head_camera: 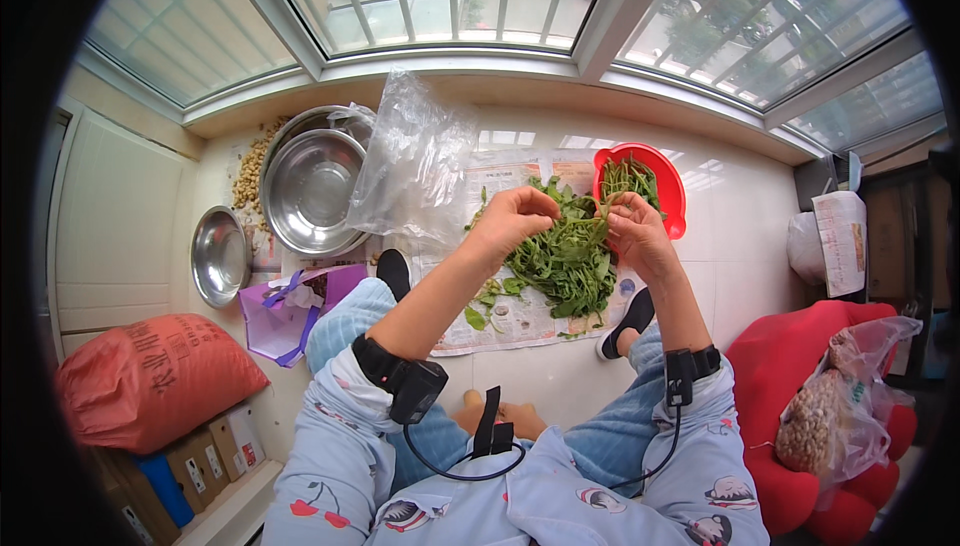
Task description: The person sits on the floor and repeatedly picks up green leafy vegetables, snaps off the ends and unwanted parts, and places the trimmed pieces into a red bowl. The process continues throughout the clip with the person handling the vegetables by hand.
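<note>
A heap of leafy green vegetables [566, 268] lies on newspaper sheets [465, 325] spread over the tiled floor. Above the heap, my right hand [637, 231] pinches a green vegetable stem [602, 214] between thumb and fingers. My left hand [521, 220] is just left of it, its fingers curled and thumb near the fingertips; whether it holds a small piece I cannot tell. Behind my right hand stands a red plastic basin [670, 190] with green stems [628, 177] in it. A few loose leaves [476, 317] lie left of the heap.
A clear plastic bag [412, 171] lies beside nested steel basins [315, 190]. A smaller steel bowl [220, 255], a purple bag [262, 325] and scattered nuts, apparently peanuts [255, 171], are at left. A red woven sack [154, 381] is lower left; a bag of nuts [814, 422] rests on red fabric at right.
</note>
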### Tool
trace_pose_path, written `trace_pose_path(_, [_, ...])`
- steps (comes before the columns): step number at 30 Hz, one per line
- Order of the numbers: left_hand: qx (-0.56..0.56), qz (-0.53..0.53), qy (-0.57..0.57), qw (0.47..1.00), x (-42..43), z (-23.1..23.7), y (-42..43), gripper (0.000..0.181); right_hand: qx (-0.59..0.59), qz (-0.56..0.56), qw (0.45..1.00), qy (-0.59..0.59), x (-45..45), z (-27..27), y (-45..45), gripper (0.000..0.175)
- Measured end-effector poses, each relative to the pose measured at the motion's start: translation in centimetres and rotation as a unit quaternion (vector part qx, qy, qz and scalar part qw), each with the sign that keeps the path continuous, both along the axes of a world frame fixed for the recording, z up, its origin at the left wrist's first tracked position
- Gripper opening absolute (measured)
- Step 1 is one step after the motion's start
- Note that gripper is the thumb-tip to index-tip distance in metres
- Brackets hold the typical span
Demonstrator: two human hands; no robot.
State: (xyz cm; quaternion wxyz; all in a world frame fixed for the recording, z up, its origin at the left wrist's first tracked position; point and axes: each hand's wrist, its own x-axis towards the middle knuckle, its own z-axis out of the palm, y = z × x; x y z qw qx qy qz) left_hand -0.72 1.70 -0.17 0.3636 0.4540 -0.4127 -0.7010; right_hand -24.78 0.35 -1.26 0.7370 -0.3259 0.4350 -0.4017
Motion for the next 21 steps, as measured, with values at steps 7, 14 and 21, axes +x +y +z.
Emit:
trace_pose_path(7, [-0.173, 0.006, -0.164, 0.971, -2.2, -0.5, -0.1, 0.019, 0.003, 0.016, 0.998, -0.059, 2.2, 0.7, -0.1, 0.025])
trace_pose_path(14, [-0.206, 0.026, -0.184, 0.961, -3.5, -0.5, 0.1, 0.014, -0.034, -0.007, 0.999, 0.008, 2.8, 0.6, 0.8, 0.020])
trace_pose_path(21, [-0.208, 0.031, -0.214, 0.954, -3.5, -0.9, -0.1, 0.012, -0.060, 0.004, 0.998, 0.030, 3.1, 0.8, 0.9, 0.027])
